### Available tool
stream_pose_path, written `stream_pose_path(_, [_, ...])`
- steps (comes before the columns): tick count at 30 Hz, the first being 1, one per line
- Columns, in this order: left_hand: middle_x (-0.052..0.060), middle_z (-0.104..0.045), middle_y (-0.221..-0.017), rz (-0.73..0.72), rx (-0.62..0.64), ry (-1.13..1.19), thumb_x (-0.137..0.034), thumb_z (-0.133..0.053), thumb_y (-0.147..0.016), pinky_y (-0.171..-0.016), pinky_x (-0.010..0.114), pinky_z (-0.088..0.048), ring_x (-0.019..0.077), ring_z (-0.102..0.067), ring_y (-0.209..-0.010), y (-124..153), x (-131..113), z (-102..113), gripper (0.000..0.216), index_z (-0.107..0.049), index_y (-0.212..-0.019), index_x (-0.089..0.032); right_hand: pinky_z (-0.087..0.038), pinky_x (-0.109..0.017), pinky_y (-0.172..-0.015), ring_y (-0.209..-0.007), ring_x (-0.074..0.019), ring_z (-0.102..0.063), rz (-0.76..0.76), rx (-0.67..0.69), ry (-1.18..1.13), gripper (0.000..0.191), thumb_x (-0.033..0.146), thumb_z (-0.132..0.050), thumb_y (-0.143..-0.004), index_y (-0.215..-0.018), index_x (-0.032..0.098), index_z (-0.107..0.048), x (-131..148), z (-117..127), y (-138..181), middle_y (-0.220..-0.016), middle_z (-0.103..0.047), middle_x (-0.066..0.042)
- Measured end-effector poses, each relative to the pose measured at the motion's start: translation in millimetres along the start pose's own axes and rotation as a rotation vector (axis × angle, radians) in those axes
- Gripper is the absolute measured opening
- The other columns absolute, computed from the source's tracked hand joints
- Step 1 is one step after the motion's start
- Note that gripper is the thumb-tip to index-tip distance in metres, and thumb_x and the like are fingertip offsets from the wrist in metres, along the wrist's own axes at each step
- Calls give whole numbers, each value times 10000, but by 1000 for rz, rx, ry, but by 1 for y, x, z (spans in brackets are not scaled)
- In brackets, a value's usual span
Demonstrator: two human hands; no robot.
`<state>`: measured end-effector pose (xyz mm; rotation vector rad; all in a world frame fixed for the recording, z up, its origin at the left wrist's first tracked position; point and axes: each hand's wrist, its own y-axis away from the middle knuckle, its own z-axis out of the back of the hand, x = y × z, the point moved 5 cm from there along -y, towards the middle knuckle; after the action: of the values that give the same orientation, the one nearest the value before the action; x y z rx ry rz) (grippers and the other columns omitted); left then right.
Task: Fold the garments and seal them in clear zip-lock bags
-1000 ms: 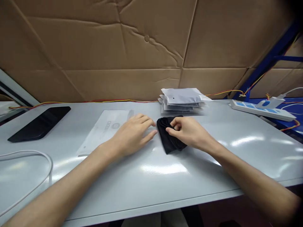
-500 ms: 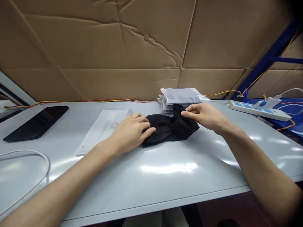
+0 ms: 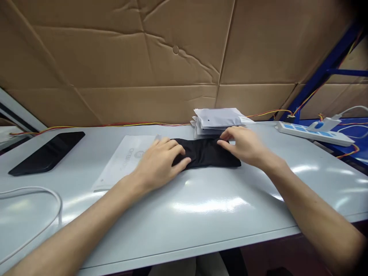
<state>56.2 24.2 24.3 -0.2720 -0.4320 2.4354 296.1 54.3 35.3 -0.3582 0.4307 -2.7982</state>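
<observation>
A person stands at a pale grey desk [image 3: 230, 226] with a long, folded strip of black fabric [image 3: 205, 153] lying flat in front of them, just beyond the desk's middle. Both hands are open and neither is clenched. The left hand [image 3: 159, 165] lies spread across the fabric's left end, while the curved fingers of the right hand [image 3: 241, 145] rest on its right end. With a hand at each end, the person looks to be holding the strip straight and smoothing it against the hard surface.

Just left of the fabric, and touching it, lies a white printed sleeve [image 3: 123, 161], set flat where it looks handy. A stack of grey-white pouches [image 3: 215, 120] sits immediately behind the fabric, within easy reach. Further left lies a black slab-like object [image 3: 47, 153], and a white cable [image 3: 59, 209] loops near the desk's left edge. A power strip [image 3: 313, 132] sits at the far right, apparently placed back there away from the working area, with red and yellow wires [image 3: 115, 124] running along the desk's rear edge.
</observation>
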Motion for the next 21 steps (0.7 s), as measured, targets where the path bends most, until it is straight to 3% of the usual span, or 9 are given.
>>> stream_pose_path(4, [48,-718,-1053,-68,110,31,-390,-608,-957,-853,420,-472,251,-602,-988,1,-7,-14,229,-681,-1068,-204,-492,-422,-915,-1067,-294,-630,194,132,-8,263,422,-630,-920,-1041,200,-703,14,-18,2,-1095,-722,-92])
stream_pose_path(8, [32,-722,-1055,-30,120,83,-363,-578,-976,-866,412,-474,239,-620,-983,-1,-2,-18,190,-689,-1046,-226,-507,-431,-895,-1064,-303,-631,161,238,5,325,446,-614,-925,-1109,191,-701,12,-28,5,-1140,-700,-111])
stream_pose_path(12, [25,-727,-1089,22,120,128,-308,-510,-988,-885,387,-485,235,-643,-1035,-3,-2,-15,191,-671,-1067,-240,-507,-419,-891,-1065,-295,-635,142,247,12,352,477,-601,-926,-1125,202,-693,6,-30,4,-1152,-688,-108])
stream_pose_path(14, [32,-726,-1131,126,96,91,-276,-452,-988,-845,380,-494,244,-659,-1039,-3,0,-8,239,-636,-1136,-242,-509,-417,-880,-1057,-293,-637,128,249,21,366,494,-597,-923,-1129,206,-691,3,-30,4,-1161,-685,-106])
stream_pose_path(17, [62,-738,-1045,402,43,-41,-266,-409,-951,-721,386,-483,278,-688,-905,0,12,11,354,-541,-1277,-222,-512,-412,-863,-1041,-292,-638,98,256,37,377,505,-581,-927,-1121,202,-695,-2,-30,3,-1160,-686,-110])
stream_pose_path(21, [50,-686,-710,641,188,-189,-267,-462,-839,-647,399,-451,325,-672,-734,11,34,31,556,-412,-1378,-138,-515,-411,-859,-1019,-290,-647,82,263,45,392,520,-571,-925,-1091,191,-705,-10,-28,2,-1132,-696,-113])
